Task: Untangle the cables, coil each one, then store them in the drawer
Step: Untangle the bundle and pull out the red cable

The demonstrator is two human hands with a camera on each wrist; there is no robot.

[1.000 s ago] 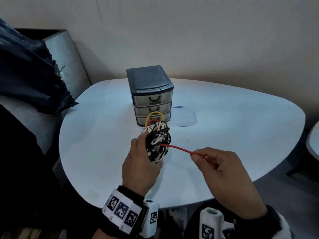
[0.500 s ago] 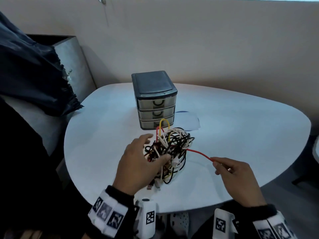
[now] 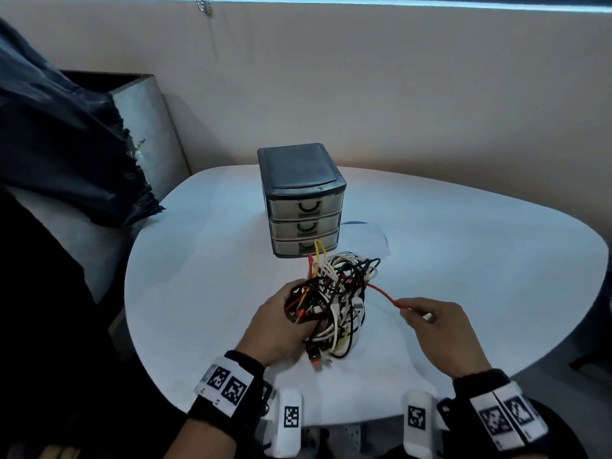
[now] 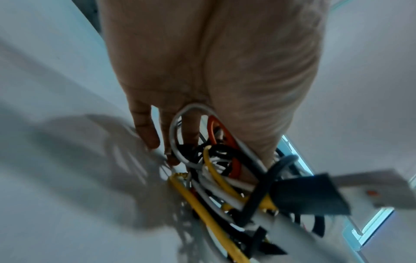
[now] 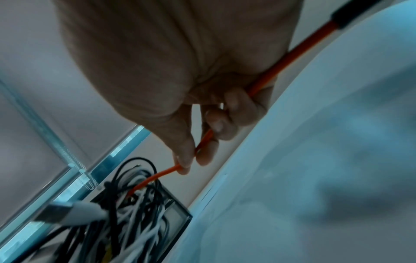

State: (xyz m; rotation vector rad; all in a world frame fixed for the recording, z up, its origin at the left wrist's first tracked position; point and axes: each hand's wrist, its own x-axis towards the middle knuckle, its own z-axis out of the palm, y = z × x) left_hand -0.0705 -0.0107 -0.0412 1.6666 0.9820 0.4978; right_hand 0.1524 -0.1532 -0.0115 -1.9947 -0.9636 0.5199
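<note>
Knotted cable tangle (image 3: 334,303) — black, white, yellow, red — left hand (image 3: 281,326) clutching it, right hand (image 3: 440,332) grip pinching red cable (image 3: 381,293)

Left hand (image 3: 281,329) gripping left side of cable tangle (image 3: 337,299), a black, white, yellow and red bundle hanging down to white table (image 3: 198,276). Right hand (image 3: 440,336) pinching red cable (image 3: 384,294) that runs taut-ish out of bundle's right side. Three-drawer organiser (image 3: 303,200) just behind tangle, all drawers shut. White paper (image 3: 367,240) beside organiser's right. Dark bag (image 3: 66,144) far left.
</note>
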